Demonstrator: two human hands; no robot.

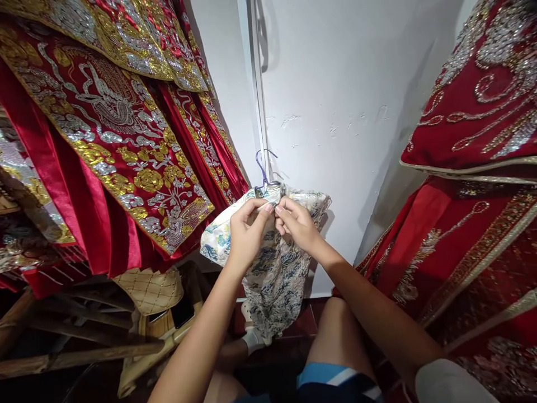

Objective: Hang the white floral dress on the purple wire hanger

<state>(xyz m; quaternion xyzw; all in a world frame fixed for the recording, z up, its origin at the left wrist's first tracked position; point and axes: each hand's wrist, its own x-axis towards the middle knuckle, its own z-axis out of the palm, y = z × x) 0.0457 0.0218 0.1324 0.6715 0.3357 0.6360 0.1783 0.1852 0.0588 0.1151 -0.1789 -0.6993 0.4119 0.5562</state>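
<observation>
A cream garment with blue and grey floral print (274, 274) hangs on a purple hanger (263, 168) in front of the white wall. My left hand (246, 232) pinches the fabric near the collar. My right hand (297, 223) pinches the same spot from the right, fingertips of both hands touching. The garment droops below my hands toward my knees.
Red robes with heavy gold and silver embroidery (121, 140) hang at the left, and similar ones (474, 184) at the right. A white pipe (258, 89) runs down the wall corner. A woven tan bag (153, 291) and a dark phone (183, 312) lie at lower left on wooden furniture.
</observation>
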